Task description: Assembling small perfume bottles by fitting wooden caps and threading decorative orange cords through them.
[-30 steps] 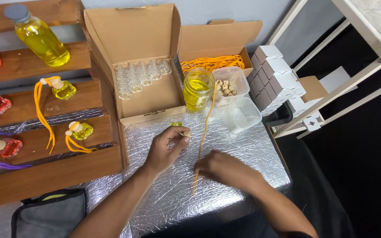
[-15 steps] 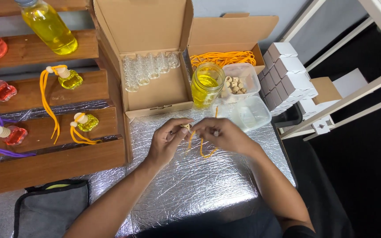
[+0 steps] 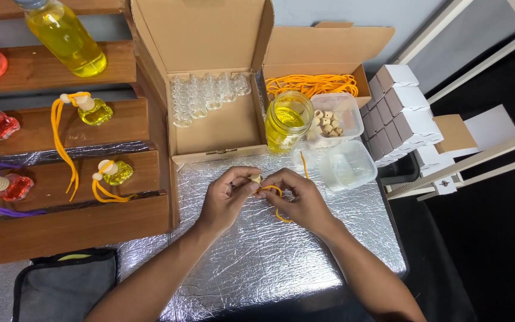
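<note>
Both my hands are together over the silver foil mat (image 3: pixel 257 262), fingertips meeting in the middle. My left hand (image 3: pixel 226 200) pinches a small pale wooden cap (image 3: pixel 256 178) right at the meeting point, and my right hand (image 3: pixel 301 200) pinches the orange cord (image 3: pixel 276 192) just beside it, with the cord's loop curling out under my right palm. Just beyond my fingers stands the jar of yellow liquid (image 3: pixel 286 121), next to the clear tub of wooden caps (image 3: pixel 334 119), and the open cardboard box of small glass bottles (image 3: pixel 207 98) lies farther left.
</note>
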